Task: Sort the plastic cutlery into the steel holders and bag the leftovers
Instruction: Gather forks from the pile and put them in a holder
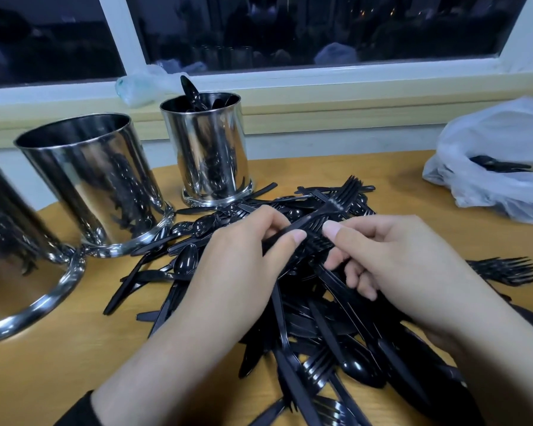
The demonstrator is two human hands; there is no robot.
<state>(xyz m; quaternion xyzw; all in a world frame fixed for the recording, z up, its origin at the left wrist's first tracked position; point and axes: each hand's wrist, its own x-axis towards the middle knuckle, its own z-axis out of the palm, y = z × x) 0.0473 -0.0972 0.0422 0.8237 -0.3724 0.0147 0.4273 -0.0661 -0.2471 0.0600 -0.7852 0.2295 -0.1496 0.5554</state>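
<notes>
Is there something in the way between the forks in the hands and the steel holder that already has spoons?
Nothing visible blocks it. Both hands, left and right, hold the forks above the cutlery pile; the holder stands just beyond, its mouth open, spoons inside.

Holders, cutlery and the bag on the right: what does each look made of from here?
Holders: polished metal, probably steel; mirror reflections of the pile.
Cutlery: glossy black plastic by the look; thin moulded tines and soft highlights.
Bag: thin translucent white plastic film; crumpled, dark pieces showing inside.
</notes>
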